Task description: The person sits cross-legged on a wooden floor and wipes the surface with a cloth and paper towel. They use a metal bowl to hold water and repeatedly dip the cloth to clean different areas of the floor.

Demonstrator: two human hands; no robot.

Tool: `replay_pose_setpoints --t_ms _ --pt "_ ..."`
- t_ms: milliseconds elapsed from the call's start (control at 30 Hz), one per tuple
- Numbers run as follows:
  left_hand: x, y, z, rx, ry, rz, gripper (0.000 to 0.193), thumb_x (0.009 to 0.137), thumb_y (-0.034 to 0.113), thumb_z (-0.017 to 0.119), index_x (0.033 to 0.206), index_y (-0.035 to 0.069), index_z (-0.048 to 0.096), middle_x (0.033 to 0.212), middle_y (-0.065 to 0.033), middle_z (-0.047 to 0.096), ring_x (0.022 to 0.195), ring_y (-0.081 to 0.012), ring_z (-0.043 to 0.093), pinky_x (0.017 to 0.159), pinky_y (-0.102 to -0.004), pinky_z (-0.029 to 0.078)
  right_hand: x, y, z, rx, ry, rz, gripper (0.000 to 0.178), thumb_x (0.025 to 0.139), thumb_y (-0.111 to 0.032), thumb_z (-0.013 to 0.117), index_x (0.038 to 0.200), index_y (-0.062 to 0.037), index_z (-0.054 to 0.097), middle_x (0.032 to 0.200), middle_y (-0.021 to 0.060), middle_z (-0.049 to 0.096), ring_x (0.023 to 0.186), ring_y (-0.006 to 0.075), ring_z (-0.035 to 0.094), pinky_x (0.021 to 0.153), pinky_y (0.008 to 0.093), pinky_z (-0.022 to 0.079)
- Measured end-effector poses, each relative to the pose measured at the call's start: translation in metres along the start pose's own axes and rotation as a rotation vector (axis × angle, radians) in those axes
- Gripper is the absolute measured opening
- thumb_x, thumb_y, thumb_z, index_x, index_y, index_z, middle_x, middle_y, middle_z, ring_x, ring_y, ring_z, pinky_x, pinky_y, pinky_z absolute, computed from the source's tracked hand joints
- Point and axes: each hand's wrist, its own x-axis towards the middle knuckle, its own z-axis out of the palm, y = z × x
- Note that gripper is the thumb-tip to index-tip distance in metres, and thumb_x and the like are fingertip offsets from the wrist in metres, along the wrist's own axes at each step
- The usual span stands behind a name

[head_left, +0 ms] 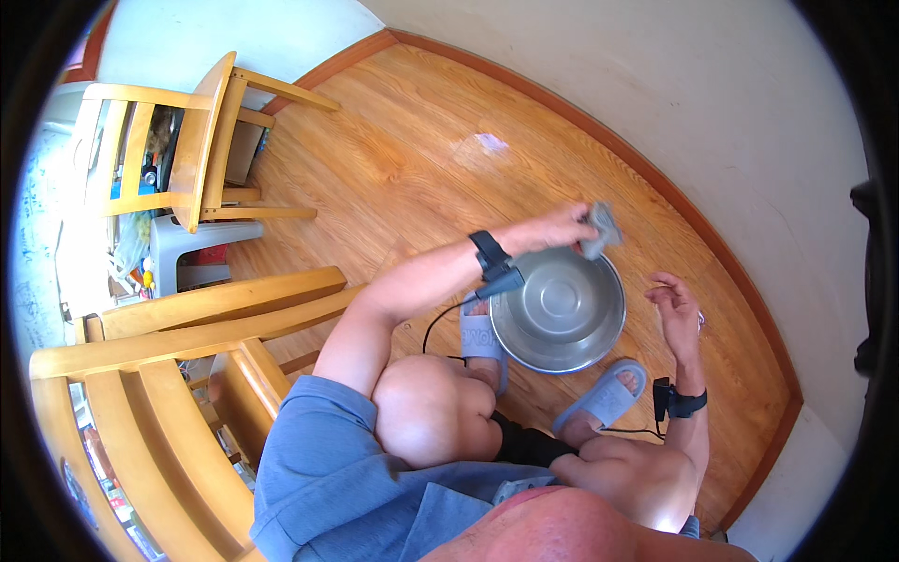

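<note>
My left hand (566, 226) reaches out over the far rim of a round, shiny metal basin (558, 354). Its fingers are closed on a crumpled grey cloth (604, 231), which sticks out to the right of them. The basin stands on the floor between my feet, and no water can be made out in it. To the right of the basin, apart from it, my right hand (676, 304) is raised with loosely bent fingers spread and nothing visible in them. Both wrists wear black straps with small devices and cables.
Blue-grey slippers (599, 405) are on my feet beside the basin. A pale wet-looking patch (489, 143) marks the wooden floor (393, 140). Wooden chairs (213, 140) and a grey plastic stool (167, 253) stand at left. A white wall (693, 103) curves round the far and right sides.
</note>
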Motion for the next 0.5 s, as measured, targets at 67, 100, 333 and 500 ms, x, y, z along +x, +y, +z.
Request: replay_pose_setpoints --t_ms 67,100,333,500 --pt "-0.001 0.010 -0.033 0.048 0.130 -0.040 0.030 0.091 0.016 0.059 0.119 0.007 0.056 0.104 -0.0016 0.064 0.088 -0.0108 0.061 0.069 -0.0263 0.053 -0.006 0.007 -0.018 0.055 0.105 -0.043 0.021 0.094 -0.004 0.050 0.113 -0.0003 0.059 0.098 0.0058 0.064 0.084 0.0130 0.061 0.078 0.0269 0.050" --pt "-0.004 0.013 -0.048 0.011 0.219 -0.022 0.029 0.091 0.016 0.060 0.118 0.007 0.056 0.104 -0.0024 0.064 0.087 -0.0111 0.061 0.070 -0.0263 0.053 -0.007 0.009 -0.027 0.074 0.142 -0.032 0.021 0.094 -0.004 0.050 0.113 -0.0003 0.059 0.098 0.0058 0.064 0.084 0.0130 0.061 0.077 0.0269 0.050" --pt "-0.021 0.033 -0.148 -0.036 0.598 -0.014 0.029 0.091 0.018 0.063 0.117 0.006 0.056 0.103 -0.0046 0.065 0.090 -0.0137 0.063 0.074 -0.0267 0.054 -0.015 -0.037 -0.061 -0.251 0.307 -0.099 0.017 0.094 -0.001 0.050 0.109 0.0005 0.059 0.102 0.0053 0.061 0.091 0.0136 0.059 0.082 0.0278 0.048" --pt "-0.026 0.039 -0.207 -0.127 0.767 0.033 0.025 0.091 0.017 0.065 0.113 0.008 0.057 0.103 -0.0052 0.065 0.090 -0.0149 0.063 0.075 -0.0278 0.053 0.003 -0.114 -0.051 -0.690 0.172 -0.318 0.019 0.088 0.002 0.054 0.106 0.0012 0.058 0.104 0.0130 0.061 0.090 0.0235 0.060 0.081 0.0316 0.049"
